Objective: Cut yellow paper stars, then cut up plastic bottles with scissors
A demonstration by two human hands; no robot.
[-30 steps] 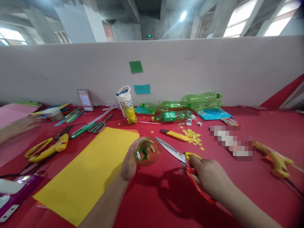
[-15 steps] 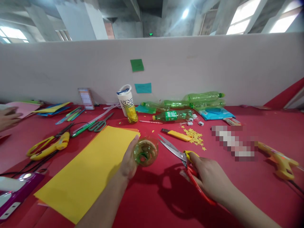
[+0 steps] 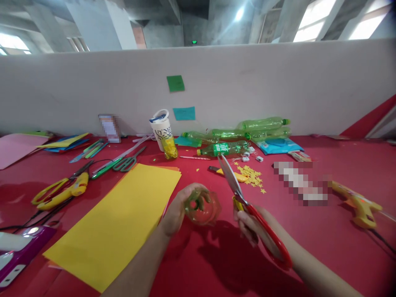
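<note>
My left hand is closed around a cut piece of green plastic bottle, its hollow side turned partly toward me. In my right hand is a pair of scissors with one red and one yellow handle. Their blades point up and away, apart from the bottle piece. Beyond the scissors lie a yellow utility knife and a scatter of small yellow paper stars. Sheets of yellow paper lie left of and partly beneath my left forearm.
Several green bottles lie along the white partition, near a patterned white cup. Yellow glue guns rest at right and left. Other scissors and a purple power strip are at left.
The bottle piece has turned and moved slightly right and toward me in my left hand. My right hand has rotated the scissors more upright. Another person's hand at far left has gone from view.
</note>
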